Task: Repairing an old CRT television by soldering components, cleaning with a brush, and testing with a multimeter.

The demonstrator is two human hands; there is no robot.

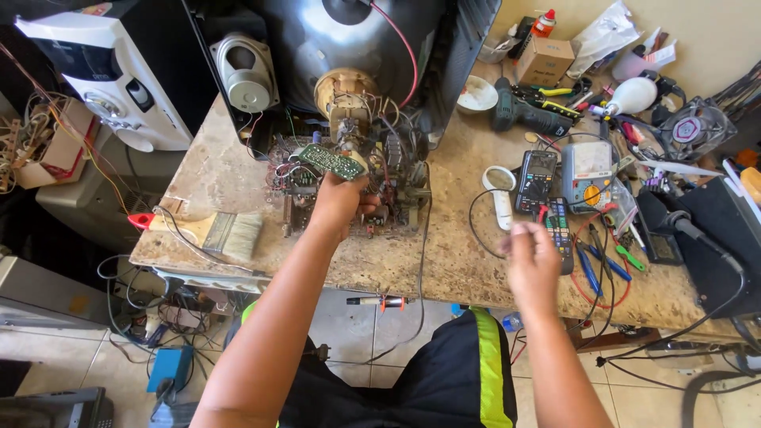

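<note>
Small green circuit board [331, 161], studded with tiny components, tilted with its long edge running from ten o'clock to four o'clock, pinched at its lower right end by the left hand [339, 202]. Held just above the open chassis [349, 186] of wires and parts, at six o'clock from the tube's tan neck [346, 89]. Black remote control [559, 230] with coloured buttons, flat on the table [460, 261], at one o'clock just beyond the blurred right hand [533, 257].

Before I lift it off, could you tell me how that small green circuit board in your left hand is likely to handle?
The green circuit board looks thin and flat, so probably light and stiff. Wires crowd beside it, so it may be tethered. The left hand pinches its edge; bare parts probably make it fragile.
</note>
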